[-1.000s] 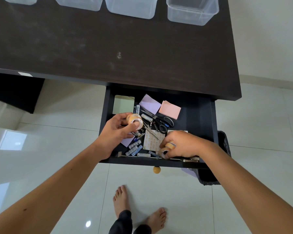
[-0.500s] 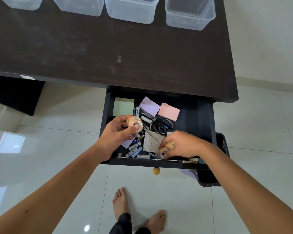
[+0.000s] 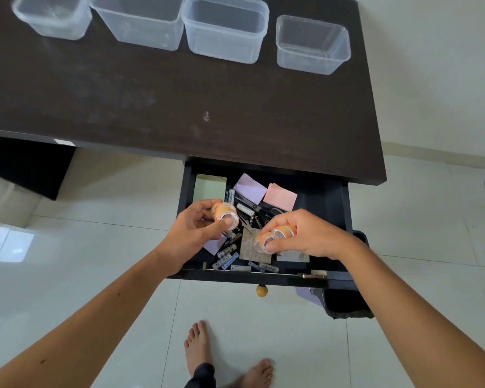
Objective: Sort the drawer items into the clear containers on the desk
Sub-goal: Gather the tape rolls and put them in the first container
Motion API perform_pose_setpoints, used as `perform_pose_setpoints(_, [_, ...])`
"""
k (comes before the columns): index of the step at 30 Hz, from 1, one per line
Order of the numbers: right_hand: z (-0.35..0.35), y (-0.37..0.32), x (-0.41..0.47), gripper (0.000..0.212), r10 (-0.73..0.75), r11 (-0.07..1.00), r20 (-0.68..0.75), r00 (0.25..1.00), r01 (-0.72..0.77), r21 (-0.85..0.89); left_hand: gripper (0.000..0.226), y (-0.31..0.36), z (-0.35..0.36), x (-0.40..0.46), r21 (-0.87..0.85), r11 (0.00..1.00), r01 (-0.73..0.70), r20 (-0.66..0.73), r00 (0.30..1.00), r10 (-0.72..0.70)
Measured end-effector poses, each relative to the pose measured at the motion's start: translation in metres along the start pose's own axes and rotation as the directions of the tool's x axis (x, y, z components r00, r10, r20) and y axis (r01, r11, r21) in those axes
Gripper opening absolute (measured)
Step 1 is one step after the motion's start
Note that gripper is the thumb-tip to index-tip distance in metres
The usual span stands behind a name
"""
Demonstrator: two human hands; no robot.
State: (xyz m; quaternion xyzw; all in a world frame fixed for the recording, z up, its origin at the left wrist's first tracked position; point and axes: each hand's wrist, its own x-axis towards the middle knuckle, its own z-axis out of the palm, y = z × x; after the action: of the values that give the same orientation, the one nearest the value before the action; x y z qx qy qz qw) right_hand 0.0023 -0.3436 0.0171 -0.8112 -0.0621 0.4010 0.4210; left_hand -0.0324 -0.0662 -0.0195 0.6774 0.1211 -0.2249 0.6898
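The dark drawer (image 3: 331, 208) stands pulled out under the desk. My left hand (image 3: 196, 228) grips a stack of orange tape rolls (image 3: 224, 214) above the drawer's left half. Over its middle, my right hand (image 3: 305, 233) holds two more orange tape rolls (image 3: 272, 238). Under the hands lie sticky note pads in green (image 3: 209, 187), purple (image 3: 249, 189) and pink (image 3: 280, 196), scissors (image 3: 263, 209), several batteries (image 3: 226, 260) and a beige sheet (image 3: 252, 252). Several clear containers (image 3: 224, 32) stand in a row at the back of the desk; the right one (image 3: 312, 44) is smaller.
The dark desk top (image 3: 179, 107) lies between the drawer and the containers. A round wooden knob (image 3: 261, 290) sticks out of the drawer front. A black bin (image 3: 347, 303) stands on the tiled floor below the drawer's right corner. My bare feet (image 3: 199, 348) are near the bottom.
My right hand has lifted from the drawer's front edge, now holding two tape rolls clear of the items. The left hand keeps its rolls. The view has tilted up, showing the containers more fully.
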Motion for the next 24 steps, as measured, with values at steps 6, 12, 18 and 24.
perform_pose_setpoints(6, [-0.013,-0.045,0.000,0.027,-0.054,0.997,-0.025,0.998,0.055,0.059,0.054,0.029,-0.023,-0.007,-0.029,0.999,-0.025,0.001,1.000,0.025])
perform_pose_setpoints(12, [-0.028,-0.110,0.014,0.021,-0.119,0.977,-0.047,0.992,0.125,0.174,0.053,0.077,-0.057,-0.007,-0.016,0.997,-0.079,-0.004,0.997,0.079])
perform_pose_setpoints(18, [-0.034,-0.179,0.053,0.024,-0.185,0.947,-0.072,0.980,0.197,0.253,0.056,0.114,-0.109,-0.004,-0.023,0.992,-0.124,-0.106,0.987,0.121])
perform_pose_setpoints(24, [-0.052,-0.251,0.119,0.024,-0.217,0.953,-0.106,0.970,0.234,0.190,0.053,0.156,-0.167,0.018,-0.010,0.986,-0.169,-0.237,0.958,0.162])
